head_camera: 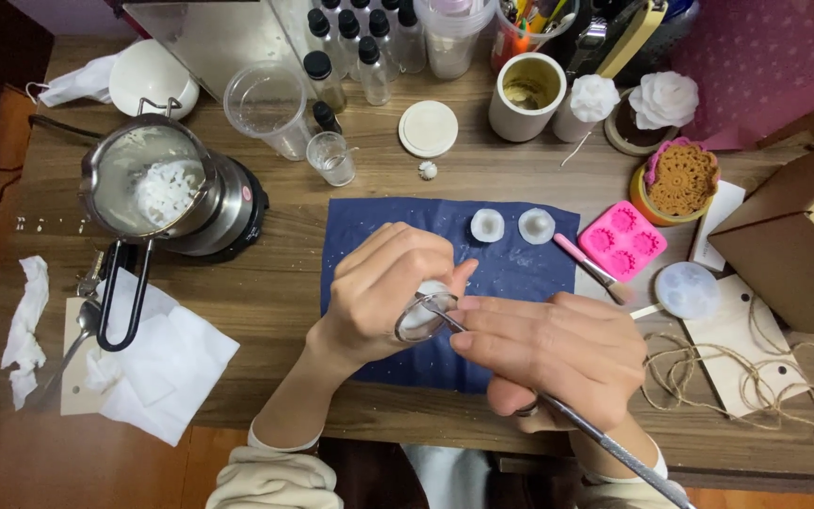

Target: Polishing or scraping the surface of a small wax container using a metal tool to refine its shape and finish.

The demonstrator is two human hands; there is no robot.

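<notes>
White and waxy, a small moulded piece (423,300) sits pinched in the left hand (379,292), whose grip is narrow and closed round it just above the dark blue cloth (369,221) spread on the wooden desk (275,283). The right hand (558,349) is closed in a pen-like hold on a long metal tool (595,438), and the tool's tip meets the edge of the piece where the left thumb and forefinger sit. The main risk, as I judge it, is the tip slipping off the curved, smooth surface: too much push could gouge the piece or jab the left fingertips, which lie right beside the contact. Squeezing harder to steady it could crack or dent something so soft-looking. If the piece pops free, it would drop onto the cloth near two similar white pieces (511,226), and might chip. Further off, a steel pot (148,179) holding pale, part-melted material rests on a small black heater (237,212) at the left; its long handle (124,302) juts toward the desk edge over white paper napkins (167,363), so a careless left elbow could catch it and tip hot contents. A pink silicone mould (622,240), a round white mould (688,290) and loose twine (756,377) lie to the right, the twine close enough to snag the right wrist.
</notes>
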